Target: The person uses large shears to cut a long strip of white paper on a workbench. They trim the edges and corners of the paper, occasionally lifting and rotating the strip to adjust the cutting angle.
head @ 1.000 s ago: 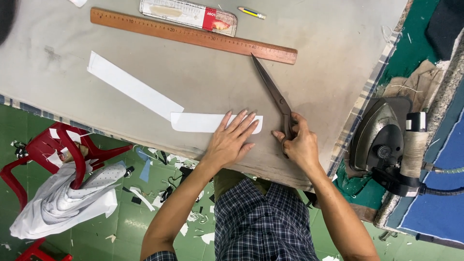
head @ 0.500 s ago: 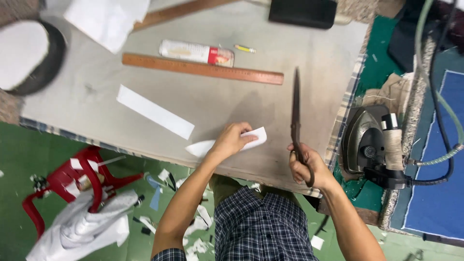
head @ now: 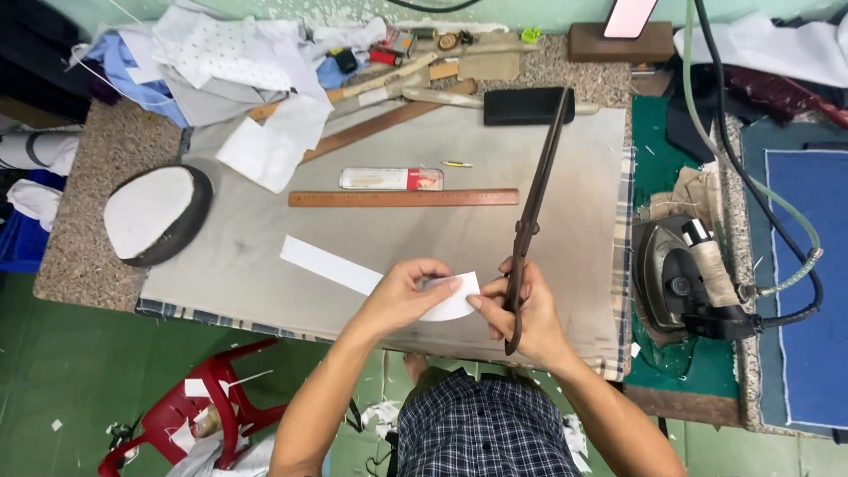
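Holding a small white fabric piece (head: 449,300) between both hands, just above the near edge of the grey padded table (head: 565,177). Left hand (head: 408,291) pinches it w/ thumb and fingers closed on its left part; right hand (head: 526,314) touches its right edge w/ fingertips while also gripping big dark scissors (head: 533,212) by the handles. Blades shut, pointing away from the person, tip up near a black rectangular block (head: 523,105).

A long white strip (head: 329,264) lies flat on the table, just left of the left hand, running diagonally. Further back: wooden ruler (head: 403,198), and a flat red-and-white box (head: 390,179) just behind it, w/ a small yellow-green pen-like thing (head: 458,164) beside it. Round white pad w/ dark rim (head: 157,214) sits at table's left edge. Pile of white and blue cloth (head: 221,71) at back left. Iron (head: 685,278) w/ hose rests right of the table on green mat. Red plastic stool (head: 190,415) on green floor below, scraps around it.
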